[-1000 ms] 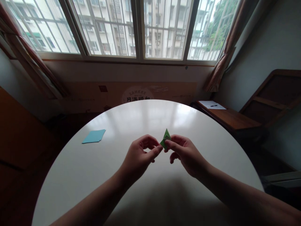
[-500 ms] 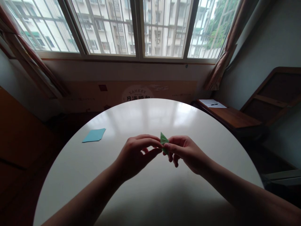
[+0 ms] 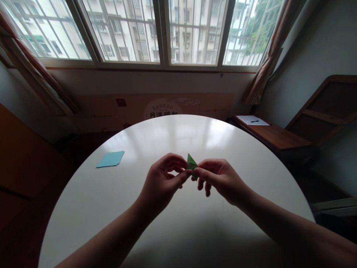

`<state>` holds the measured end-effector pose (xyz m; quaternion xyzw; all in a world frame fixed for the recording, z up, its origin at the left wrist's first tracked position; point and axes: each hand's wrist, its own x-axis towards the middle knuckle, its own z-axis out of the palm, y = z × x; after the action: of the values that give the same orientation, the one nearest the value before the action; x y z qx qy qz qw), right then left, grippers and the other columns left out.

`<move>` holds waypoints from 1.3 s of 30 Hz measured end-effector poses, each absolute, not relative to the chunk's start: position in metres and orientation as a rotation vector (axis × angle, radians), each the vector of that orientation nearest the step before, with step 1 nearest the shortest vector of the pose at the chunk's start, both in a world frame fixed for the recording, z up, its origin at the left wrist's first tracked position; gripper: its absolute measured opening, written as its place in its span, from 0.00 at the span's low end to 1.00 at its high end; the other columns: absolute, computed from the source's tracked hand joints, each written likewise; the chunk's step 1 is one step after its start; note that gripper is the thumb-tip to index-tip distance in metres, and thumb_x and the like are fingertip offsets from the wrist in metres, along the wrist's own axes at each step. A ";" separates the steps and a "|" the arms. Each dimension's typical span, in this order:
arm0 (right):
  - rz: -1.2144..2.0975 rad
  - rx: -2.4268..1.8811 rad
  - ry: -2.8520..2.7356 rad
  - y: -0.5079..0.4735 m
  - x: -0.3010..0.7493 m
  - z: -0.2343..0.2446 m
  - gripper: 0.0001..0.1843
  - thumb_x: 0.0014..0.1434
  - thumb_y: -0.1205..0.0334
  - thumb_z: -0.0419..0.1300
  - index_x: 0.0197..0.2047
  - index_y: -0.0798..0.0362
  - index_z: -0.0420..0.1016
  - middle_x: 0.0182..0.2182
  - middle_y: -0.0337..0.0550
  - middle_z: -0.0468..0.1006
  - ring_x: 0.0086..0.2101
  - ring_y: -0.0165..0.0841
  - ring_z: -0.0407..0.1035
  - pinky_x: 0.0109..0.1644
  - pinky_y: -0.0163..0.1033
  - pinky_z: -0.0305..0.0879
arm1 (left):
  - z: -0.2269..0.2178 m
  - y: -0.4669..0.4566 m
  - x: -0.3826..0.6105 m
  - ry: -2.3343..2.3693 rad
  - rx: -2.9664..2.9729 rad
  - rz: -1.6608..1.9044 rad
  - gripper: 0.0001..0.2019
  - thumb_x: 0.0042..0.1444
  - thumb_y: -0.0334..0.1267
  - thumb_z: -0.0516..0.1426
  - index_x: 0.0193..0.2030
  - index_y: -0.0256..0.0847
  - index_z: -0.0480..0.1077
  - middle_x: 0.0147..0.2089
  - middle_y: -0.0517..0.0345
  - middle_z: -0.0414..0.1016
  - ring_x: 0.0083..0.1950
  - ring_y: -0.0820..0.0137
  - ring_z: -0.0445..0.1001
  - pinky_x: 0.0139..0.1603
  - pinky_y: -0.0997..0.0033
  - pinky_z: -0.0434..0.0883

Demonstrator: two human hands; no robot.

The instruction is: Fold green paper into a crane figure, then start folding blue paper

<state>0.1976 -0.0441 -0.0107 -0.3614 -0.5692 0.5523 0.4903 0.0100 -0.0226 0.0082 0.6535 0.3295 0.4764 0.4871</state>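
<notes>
A small folded green paper [image 3: 191, 163] is held above the white table between both hands, one pointed corner facing up and away. My left hand [image 3: 166, 176] pinches its left side, thumb in front and fingers curled behind. From the other side, my right hand [image 3: 220, 178] grips the lower right part between thumb and index finger, its other fingers hanging loosely below. The fingertips cover parts of the folds.
The round white table [image 3: 117, 208] fills the middle. A stack of light blue paper squares [image 3: 111, 159] lies at its left. Beyond the right edge, a wooden side table [image 3: 290, 137] carries a white sheet [image 3: 245, 120] and a pen [image 3: 254, 121]. A barred window [image 3: 192, 33] is behind.
My left thumb has moved up onto the front of the green paper, and the left fingers have curled behind it. The paper has tilted slightly leftward; my right hand keeps its pinch.
</notes>
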 end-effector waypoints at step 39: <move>1.412 -0.887 -1.215 -0.048 0.192 -0.013 0.12 0.58 0.54 0.69 0.34 0.55 0.81 0.29 0.42 0.81 0.25 0.30 0.76 0.20 0.29 0.68 | 0.006 -0.023 0.014 0.813 1.272 0.962 0.04 0.51 0.35 0.69 0.34 0.40 0.82 0.26 0.59 0.76 0.26 0.75 0.70 0.19 0.83 0.67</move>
<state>0.1921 -0.0484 -0.0132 -0.3691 -0.5053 0.5871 0.5135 0.0138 -0.0229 0.0058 0.5546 0.3544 0.4192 0.6254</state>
